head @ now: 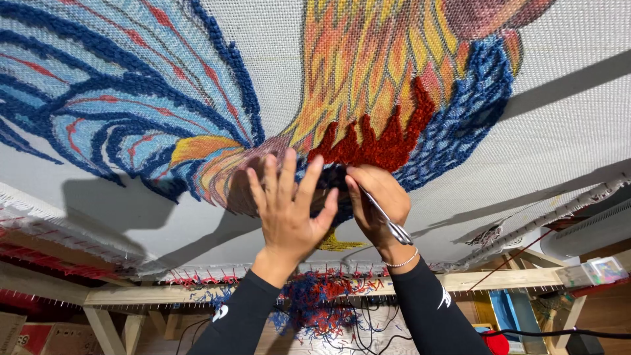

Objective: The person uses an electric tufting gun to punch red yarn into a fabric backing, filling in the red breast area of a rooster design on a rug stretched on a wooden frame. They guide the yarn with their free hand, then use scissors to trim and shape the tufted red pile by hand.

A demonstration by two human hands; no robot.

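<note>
Up against the stretched white tufting cloth (578, 59), both hands are working right at the middle of a colourful butterfly design (368, 85). Left hand (289, 210) is pressing flat on the fabric with fingers spread wide (nothing in its grip), just below the orange and blue wing. Right hand (378, 204) is closing around small metal scissors (388, 220), blades pointing toward the dark tufted patch beside the red yarn section (381, 144). Yarn scraps (315, 302) are lying below the wooden frame (499, 279).

wooden frame (486, 281), yarn scraps (315, 306) (red, blue), black cables (559, 333)
</note>
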